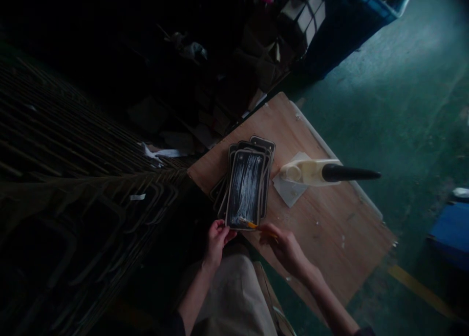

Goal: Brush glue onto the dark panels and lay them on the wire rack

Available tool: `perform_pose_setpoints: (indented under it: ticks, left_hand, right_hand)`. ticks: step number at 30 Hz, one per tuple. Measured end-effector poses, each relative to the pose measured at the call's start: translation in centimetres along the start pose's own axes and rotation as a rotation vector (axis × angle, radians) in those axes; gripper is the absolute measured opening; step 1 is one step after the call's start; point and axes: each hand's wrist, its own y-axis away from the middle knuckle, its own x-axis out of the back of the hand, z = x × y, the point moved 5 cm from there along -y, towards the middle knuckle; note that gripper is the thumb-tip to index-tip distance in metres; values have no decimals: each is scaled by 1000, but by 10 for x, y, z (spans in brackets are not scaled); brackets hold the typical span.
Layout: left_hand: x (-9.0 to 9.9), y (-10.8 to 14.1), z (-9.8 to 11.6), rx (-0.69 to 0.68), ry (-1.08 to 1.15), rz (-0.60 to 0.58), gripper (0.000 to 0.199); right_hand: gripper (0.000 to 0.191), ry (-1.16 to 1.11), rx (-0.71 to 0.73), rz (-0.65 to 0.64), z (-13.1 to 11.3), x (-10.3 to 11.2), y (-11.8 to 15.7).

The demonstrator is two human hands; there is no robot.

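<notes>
The left fingers (219,223) are pinched on the seven-o'clock corner of the streaked panel (246,189); the brush (252,224) is gripped by the right fingers (270,230) at five o'clock. Atop a skewed stack (264,143), the panel could be slid by hard strokes.

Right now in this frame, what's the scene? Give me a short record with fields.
left hand: at the near left corner of the top panel, holding its edge
right hand: holding an orange-handled brush, tip on the panel's near end
panel surface: dark, with lengthwise white streaks
underneath: similar panels, unevenly stacked
right of stack: cream container with black spout, on pale sheet
support: wooden tabletop
</notes>
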Motion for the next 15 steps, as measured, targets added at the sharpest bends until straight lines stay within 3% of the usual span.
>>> perform_pose_setpoints:
  ticks: [5, 9, 12, 15]
  left_hand:
    - [-2, -4, 3, -21, -68, 5, 55]
    - [-2, -6, 6, -40, -118, -18, 66]
    - [-2, -4, 9, -38, -146, -24, 67]
    - [-3, -2, 12, -34, -171, -37, 63]
  right_hand:
    - [25, -75, 75, -44, 11, 18, -57]
    - [22, -45, 196, 246, 13, 55, -95]
    - [22, 14, 249, 460, 2, 69, -102]
    - [23, 40, 316, 455, -7, 61, -104]
